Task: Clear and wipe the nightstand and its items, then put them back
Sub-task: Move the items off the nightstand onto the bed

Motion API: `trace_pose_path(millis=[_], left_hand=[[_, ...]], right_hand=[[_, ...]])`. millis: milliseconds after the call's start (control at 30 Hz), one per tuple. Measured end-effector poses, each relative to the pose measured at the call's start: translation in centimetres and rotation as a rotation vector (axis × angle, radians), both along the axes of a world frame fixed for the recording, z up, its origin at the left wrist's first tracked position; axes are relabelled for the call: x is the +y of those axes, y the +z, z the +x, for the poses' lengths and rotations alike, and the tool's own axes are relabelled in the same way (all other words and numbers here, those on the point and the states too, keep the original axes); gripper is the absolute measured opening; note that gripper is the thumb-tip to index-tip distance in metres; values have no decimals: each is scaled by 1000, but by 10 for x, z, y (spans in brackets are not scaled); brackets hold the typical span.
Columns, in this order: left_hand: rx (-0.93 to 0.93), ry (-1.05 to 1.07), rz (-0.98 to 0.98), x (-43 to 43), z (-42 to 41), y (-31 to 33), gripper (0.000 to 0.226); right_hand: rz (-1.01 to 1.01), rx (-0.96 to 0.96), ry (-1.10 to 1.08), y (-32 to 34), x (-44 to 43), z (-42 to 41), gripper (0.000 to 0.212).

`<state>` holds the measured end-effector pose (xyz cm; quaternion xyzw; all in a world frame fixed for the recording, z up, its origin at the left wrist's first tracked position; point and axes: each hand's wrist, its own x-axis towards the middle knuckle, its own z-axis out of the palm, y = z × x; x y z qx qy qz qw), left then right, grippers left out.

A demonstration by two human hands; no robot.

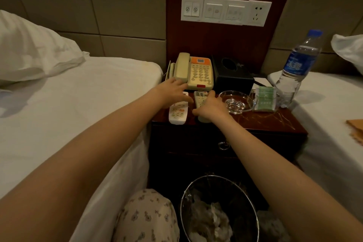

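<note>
The dark wooden nightstand [275, 122] stands between two beds. On it are a beige phone [198, 72], a black tissue box [231, 74], a glass ashtray [235, 102], a green packet [265, 98], a water bottle [294, 68] and two remotes. My left hand [172, 92] reaches with straight fingers over the top of the white remote [177, 113], its fingertips by the phone's front edge. My right hand [210, 106] is curled round the second remote [200, 98], hiding its middle.
A wire wastebasket [218, 210] with crumpled paper stands on the floor in front of the nightstand. White beds flank it, the left one [78, 104] with a pillow [29, 49]. An orange cloth [355, 127] lies on the right bed. A switch panel [225, 11] is on the wall.
</note>
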<state>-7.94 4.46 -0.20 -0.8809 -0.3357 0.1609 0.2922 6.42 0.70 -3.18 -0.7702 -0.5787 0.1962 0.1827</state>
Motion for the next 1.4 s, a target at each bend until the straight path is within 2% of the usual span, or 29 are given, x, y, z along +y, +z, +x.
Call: trace_pose_path(millis=[133,267,400,500,633,767,967,1200,1300,1400], left_hand=[[72,-138,16,10,5,0,54],[50,-88,-80,13,-5,12,62],[-83,21,-206,16,-28,24,69],[-211,102,-242,17,-48,35,68],[-254,157,-103,23,-78,52,65],[-209,224,16,39,-107,54,68],[-272,432,-23,73,-151,47,74],[-334,588,2,103,-181,34,73],[-358,615,-18,118,-183,30,76],[-393,653,-62,130,-180,27,75]], right_hand=[[-2,1,-8,-2,4,3,82],[116,190,-71,9,-2,9,68],[219,446,-80,21,-3,13,55],[256,529,-42,27,7,4,50],[265,584,11,37,39,-25,46],[93,849,123,42,78,-49,49],[143,731,311,53,144,-98,62],[169,561,497,49,207,-168,64],[164,445,544,41,222,-182,62],[135,428,567,33,232,-185,56]])
